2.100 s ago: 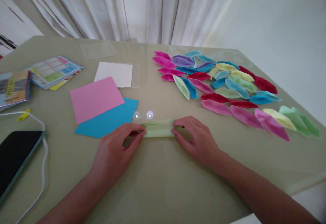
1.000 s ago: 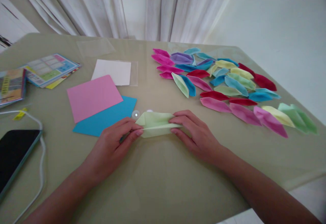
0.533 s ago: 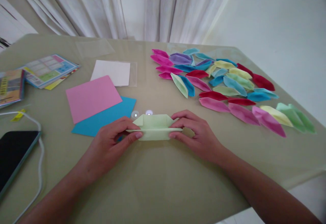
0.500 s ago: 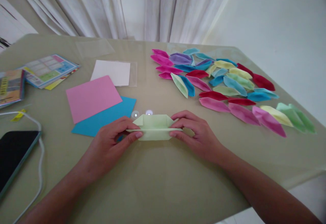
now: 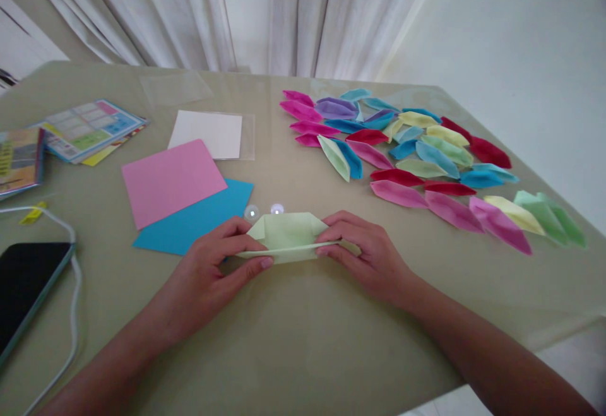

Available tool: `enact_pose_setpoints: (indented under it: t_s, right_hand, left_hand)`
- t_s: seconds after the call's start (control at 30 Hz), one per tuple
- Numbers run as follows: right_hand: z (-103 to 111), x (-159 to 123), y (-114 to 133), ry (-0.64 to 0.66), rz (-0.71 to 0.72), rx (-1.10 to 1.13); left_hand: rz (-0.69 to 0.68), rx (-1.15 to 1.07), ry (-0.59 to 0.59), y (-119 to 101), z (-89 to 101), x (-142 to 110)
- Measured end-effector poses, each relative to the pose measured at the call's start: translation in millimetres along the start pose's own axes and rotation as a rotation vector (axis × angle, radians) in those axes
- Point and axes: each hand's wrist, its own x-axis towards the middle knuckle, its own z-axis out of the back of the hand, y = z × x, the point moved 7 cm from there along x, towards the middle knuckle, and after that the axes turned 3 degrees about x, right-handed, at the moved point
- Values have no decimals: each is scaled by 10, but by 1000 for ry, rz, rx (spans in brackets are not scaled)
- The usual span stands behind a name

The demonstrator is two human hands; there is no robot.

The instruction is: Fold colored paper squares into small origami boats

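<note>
Folded from pale green paper (image 5: 288, 230), with slanted corners and a thin lengthwise ridge. Pinched at opposite ends by left hand (image 5: 211, 267) and right hand (image 5: 376, 255), angled inward, at mid-table (image 5: 303, 334).

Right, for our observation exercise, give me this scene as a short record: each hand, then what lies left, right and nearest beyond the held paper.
Left hand: pinching the left end of a pale green folded paper
Right hand: pinching the right end
Left: rectangular pink paper sheet overlapping a bright blue paper sheet; black-screened rectangular phone at the edge
Right: many-coloured, pointed folded paper pieces
Just beyond: two clear, round objects; material unclear
</note>
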Motion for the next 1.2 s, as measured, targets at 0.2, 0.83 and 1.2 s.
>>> enact_pose_setpoints:
  t_s: [0.2, 0.83, 1.2]
  right_hand:
    - [-30, 1, 11, 48, -24, -17]
    - [58, -2, -52, -39, -157, 81]
    - [114, -6, -107, -105, -212, 189]
  left_hand:
    - [-12, 27, 49, -54, -67, -10]
    - [153, -125, -111, 13, 57, 17]
    - [1, -72, -153, -76, 119, 19]
